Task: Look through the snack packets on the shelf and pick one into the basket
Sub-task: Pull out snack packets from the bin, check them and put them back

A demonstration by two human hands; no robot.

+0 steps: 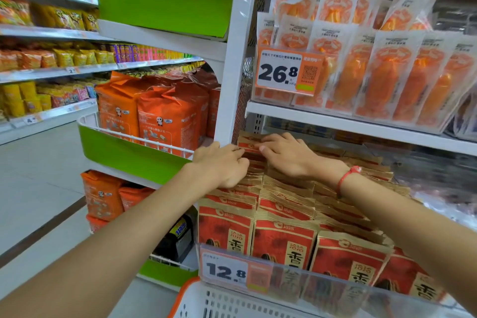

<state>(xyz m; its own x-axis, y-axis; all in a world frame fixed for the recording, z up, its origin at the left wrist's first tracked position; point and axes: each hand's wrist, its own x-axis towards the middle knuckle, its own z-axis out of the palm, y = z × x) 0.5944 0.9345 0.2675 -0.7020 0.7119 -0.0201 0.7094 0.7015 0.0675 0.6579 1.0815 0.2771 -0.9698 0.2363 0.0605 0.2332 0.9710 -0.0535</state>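
**Both hands deep in the red-and-kraft packets**

We take the white upright shelf post [229, 59] as our landmark. Just right of its foot, rows of red and brown kraft-paper snack packets [284, 237] stand upright on the lower shelf, running from the back towards a clear plastic front rail. Our left hand [222, 165] rests at the post's base, fingers curled down onto the packet tops; whether it actually grips one we cannot tell. Our right hand [286, 155], a red cord bracelet [347, 175] on its wrist, lies just right of the left, fingers bent, thumb and fingers pinching the top of a rear packet [249, 146]. Below the post, at the bottom edge, we see the white perforated plastic basket with an orange rim [206, 302], in front of the rail. An orange price tag reading 12.8 [227, 270] hangs on that rail.
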